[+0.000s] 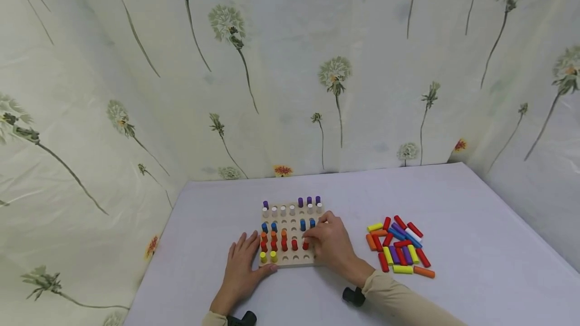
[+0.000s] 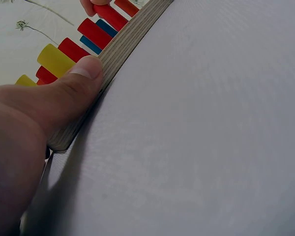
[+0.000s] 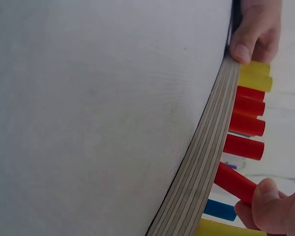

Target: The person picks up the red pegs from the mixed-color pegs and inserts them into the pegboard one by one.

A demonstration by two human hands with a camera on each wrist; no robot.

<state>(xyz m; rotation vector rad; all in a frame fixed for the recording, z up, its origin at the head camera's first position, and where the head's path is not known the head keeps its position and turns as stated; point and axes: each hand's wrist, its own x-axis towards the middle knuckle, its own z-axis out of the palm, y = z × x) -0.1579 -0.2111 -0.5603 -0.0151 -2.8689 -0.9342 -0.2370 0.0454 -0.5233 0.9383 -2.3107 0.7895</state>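
Observation:
A wooden pegboard [image 1: 294,265] lies on the table with rows of purple, white, blue, orange, red and yellow pegs standing in it. My right hand [image 1: 334,242] is over the board's right part, its thumb and fingertips pinching a red peg [image 3: 233,181]. That peg leans, its lower end right at the board, in the right wrist view. Along the board's left side rests my left hand [image 1: 243,266], fingers extended. Its thumb [image 2: 76,83] presses the near edge beside a yellow peg [image 2: 55,60]. Two yellow pegs stand at the near left corner.
Loose pegs in red, yellow, blue, purple, orange and one white [image 1: 413,237] lie in a pile right of the board. The white table [image 1: 217,215] ends at a flower-patterned curtain [image 1: 281,64] behind and at both sides. Each wrist carries a small black camera [image 1: 353,296].

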